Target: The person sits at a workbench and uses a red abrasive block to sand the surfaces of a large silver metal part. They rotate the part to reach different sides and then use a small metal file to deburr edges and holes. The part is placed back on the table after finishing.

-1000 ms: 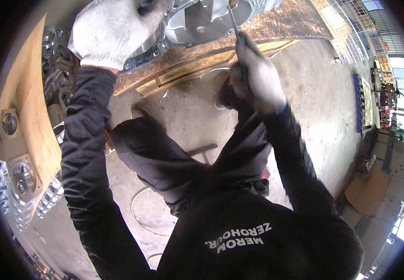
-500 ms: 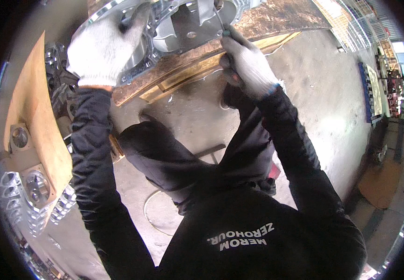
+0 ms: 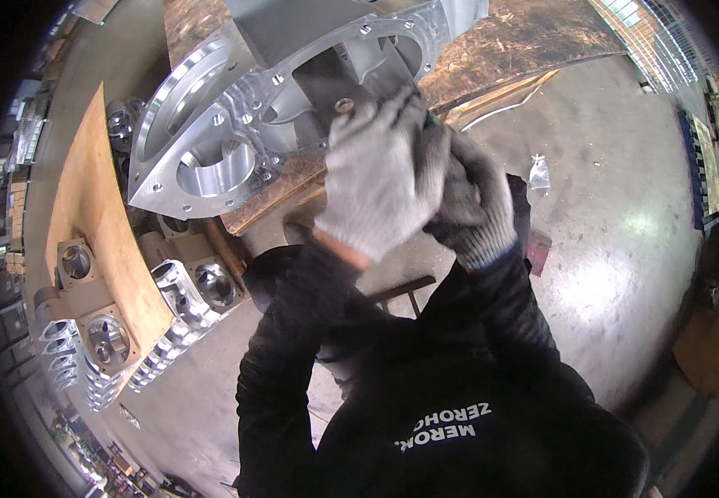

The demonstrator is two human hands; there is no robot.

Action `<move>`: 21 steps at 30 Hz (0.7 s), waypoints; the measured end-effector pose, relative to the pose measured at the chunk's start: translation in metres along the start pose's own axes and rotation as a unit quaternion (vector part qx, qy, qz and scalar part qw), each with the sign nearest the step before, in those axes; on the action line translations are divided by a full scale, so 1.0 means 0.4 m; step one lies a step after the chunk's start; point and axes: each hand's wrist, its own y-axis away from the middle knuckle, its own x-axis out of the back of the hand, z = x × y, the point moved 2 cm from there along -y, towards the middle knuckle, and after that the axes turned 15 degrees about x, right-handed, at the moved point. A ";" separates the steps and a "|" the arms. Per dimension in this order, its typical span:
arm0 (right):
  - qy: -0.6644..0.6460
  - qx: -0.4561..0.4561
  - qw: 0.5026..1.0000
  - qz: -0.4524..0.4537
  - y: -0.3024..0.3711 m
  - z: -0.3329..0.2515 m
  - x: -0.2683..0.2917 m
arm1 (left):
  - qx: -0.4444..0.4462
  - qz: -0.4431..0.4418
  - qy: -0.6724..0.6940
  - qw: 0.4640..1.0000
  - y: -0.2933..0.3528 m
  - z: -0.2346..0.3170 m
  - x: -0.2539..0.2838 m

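A large silvery metal casting (image 3: 202, 158) with round bores and small bolt holes lies on a worn wooden workbench (image 3: 525, 54). My left hand (image 3: 380, 178), in a pale knit glove, is over the casting's near edge, its fingers bent forward and closed beside the cavity, slightly blurred. Close against it on the right, my right hand (image 3: 480, 203), gloved too, is closed round a hand tool (image 3: 432, 121). Only a bit of green on the tool shows between the hands; its shaft and tip are hidden.
At the left, a curved tan board (image 3: 102, 224) stands by several more castings (image 3: 110, 340) on the floor. A dark metal bar (image 3: 401, 292) shows below my arms. Farther right on the concrete floor are a small clear bag (image 3: 539, 173) and a reddish object (image 3: 539, 251).
My left hand has left the casting's left side and come right, against my right hand. My right hand has shifted slightly down and right. The view has tilted, showing more of the casting.
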 end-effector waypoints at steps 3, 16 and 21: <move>0.035 0.017 0.999 0.005 0.003 -0.013 0.004 | -0.020 -0.006 0.005 1.000 -0.031 0.007 0.005; 0.289 0.148 0.937 -0.131 -0.032 -0.021 -0.038 | 0.081 -0.031 0.210 0.974 0.009 -0.012 -0.027; 0.193 0.118 0.972 -0.067 0.002 0.004 -0.059 | 0.064 0.006 0.145 0.987 0.024 -0.027 -0.024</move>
